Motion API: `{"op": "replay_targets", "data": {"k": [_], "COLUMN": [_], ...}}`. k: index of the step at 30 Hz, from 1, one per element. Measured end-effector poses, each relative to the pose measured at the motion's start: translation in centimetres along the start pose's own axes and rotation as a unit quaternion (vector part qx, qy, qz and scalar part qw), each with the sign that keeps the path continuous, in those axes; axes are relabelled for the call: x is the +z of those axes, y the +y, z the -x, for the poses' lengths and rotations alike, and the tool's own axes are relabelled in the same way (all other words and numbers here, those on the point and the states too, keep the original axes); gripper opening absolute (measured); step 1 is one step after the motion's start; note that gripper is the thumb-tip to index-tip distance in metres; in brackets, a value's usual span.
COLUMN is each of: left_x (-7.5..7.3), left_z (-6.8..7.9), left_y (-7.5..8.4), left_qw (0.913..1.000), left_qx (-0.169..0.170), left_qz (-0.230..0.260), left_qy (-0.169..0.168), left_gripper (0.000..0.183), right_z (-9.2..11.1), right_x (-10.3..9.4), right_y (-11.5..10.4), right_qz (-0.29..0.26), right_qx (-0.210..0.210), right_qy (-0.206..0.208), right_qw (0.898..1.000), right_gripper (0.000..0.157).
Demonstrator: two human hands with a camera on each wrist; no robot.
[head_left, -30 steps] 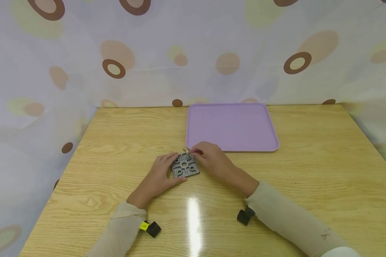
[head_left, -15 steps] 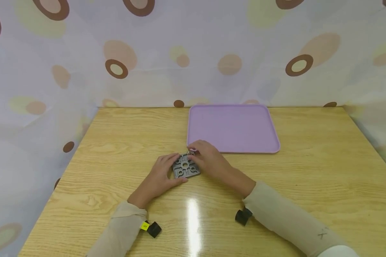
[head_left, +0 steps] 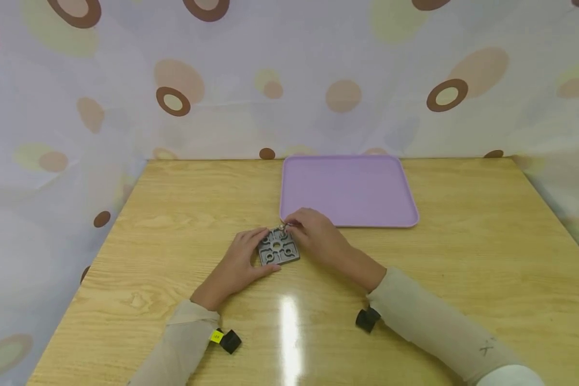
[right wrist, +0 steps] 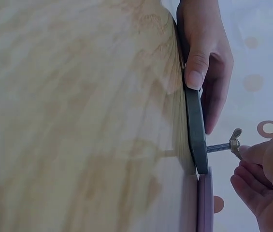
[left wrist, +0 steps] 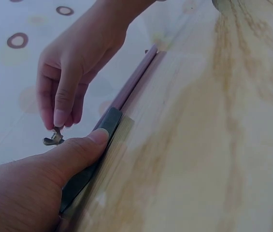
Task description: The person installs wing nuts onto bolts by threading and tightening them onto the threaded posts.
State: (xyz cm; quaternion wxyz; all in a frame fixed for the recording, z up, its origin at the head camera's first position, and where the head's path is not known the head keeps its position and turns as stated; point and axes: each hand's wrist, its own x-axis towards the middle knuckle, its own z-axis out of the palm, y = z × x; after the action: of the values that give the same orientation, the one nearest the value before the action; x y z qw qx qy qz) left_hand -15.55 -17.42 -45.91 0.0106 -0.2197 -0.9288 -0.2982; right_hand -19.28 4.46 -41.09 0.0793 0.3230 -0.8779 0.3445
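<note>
The right hand (head_left: 318, 236) pinches a brass-coloured winged metal screw (right wrist: 234, 143), covering less of it than half a second ago. The left hand (head_left: 236, 265) still grips the grey square metal plate (head_left: 277, 253) on the pale wooden table (head_left: 444, 300).

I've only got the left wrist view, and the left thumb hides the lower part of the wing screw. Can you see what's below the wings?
Observer: Yes. In the right wrist view, the wing screw has a threaded shaft standing out from the plate. I can't tell how deep it goes.

Operator: I see that plate edge-on. What's on its face?

Observer: The head view shows a round hole in the middle, with others around it.

Operator: And the left hand, where are its fingers?

Observer: At the plate's far left corner, as the head view shows.
</note>
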Motion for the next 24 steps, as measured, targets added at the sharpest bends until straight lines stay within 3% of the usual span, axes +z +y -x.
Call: {"op": "replay_targets", "data": {"k": [17, 24], "left_x": [-0.17, -0.22], "left_z": [-0.03, -0.07], "left_y": [0.52, 0.28], "left_qw": [0.9999, 1.0000], "left_qx": [-0.004, 0.000], "left_qz": [0.014, 0.003], "left_qy": [-0.008, -0.005], "left_gripper": [0.084, 0.085], "right_z": [0.17, -0.32], "right_x": [0.20, 0.58], "right_y": [-0.22, -0.12], "right_qz": [-0.003, 0.008], "right_qx": [-0.017, -0.061], "right_qy": [-0.010, 0.011], "right_qw": [1.000, 0.998], "right_gripper": [0.009, 0.024]}}
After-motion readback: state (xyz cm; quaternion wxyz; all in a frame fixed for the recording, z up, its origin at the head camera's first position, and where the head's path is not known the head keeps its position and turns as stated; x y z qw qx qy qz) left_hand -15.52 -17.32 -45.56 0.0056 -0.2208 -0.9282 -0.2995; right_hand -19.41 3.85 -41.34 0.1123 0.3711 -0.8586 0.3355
